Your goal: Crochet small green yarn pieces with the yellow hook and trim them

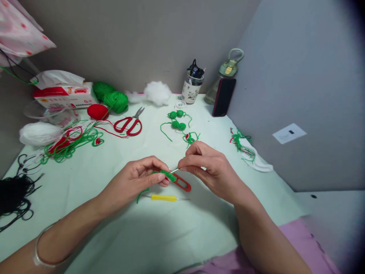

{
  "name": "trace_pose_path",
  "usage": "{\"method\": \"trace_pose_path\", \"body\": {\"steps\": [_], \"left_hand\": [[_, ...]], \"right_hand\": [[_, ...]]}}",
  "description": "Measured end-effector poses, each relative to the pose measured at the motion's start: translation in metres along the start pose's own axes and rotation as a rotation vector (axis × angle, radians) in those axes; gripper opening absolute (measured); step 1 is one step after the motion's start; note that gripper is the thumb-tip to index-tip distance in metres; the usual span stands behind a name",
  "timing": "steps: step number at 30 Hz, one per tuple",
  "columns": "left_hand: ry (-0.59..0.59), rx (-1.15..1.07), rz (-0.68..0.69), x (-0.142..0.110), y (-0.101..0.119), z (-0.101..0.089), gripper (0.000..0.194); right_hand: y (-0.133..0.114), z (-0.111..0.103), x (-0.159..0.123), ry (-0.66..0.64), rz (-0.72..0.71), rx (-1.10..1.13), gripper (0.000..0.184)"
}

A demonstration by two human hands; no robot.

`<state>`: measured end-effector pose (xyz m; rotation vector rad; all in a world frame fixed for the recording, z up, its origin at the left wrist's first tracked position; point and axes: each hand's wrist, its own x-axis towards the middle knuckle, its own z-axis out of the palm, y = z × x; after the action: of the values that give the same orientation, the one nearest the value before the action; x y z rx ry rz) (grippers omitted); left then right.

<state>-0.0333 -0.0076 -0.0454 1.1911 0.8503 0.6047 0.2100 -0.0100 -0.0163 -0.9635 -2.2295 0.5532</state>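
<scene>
My left hand (148, 173) pinches a small green crocheted piece (168, 175), with a bit of red showing along it. Between the thumb and fingers of my right hand (207, 163) is a thin silver needle (174, 171), its front end at the green piece. A green yarn tail (142, 194) hangs below my left hand. On the cloth under my hands lies a red-orange loop-shaped tool (184, 183), partly hidden by the left fingers. Nearer to me rests a yellow-handled crochet hook (163, 198).
Red-handled scissors (132, 123), green yarn balls (115, 101) and tangled yarn (68, 146) lie at left. Small green crocheted balls (178, 125) sit beyond my hands. White stuffing (157, 93), a pen jar (191, 89), a bottle (213, 89) and a phone (224, 97) stand along the back.
</scene>
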Motion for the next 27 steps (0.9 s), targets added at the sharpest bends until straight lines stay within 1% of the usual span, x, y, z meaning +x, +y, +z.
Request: {"method": "trace_pose_path", "body": {"steps": [10,19,27], "left_hand": [[-0.047,0.035,0.013,0.0002,0.0013,0.0008,0.013],[-0.058,0.042,-0.023,-0.0019,0.0023,-0.0005,0.014],[-0.074,0.007,-0.015,-0.0014,0.0034,0.0033,0.016]], "right_hand": [[0.0002,-0.0003,0.0006,-0.025,-0.031,-0.014,0.016],[-0.0002,-0.0021,-0.0001,-0.055,-0.031,-0.029,0.016],[-0.0007,0.0022,0.0004,-0.097,0.012,0.079,0.015]]}}
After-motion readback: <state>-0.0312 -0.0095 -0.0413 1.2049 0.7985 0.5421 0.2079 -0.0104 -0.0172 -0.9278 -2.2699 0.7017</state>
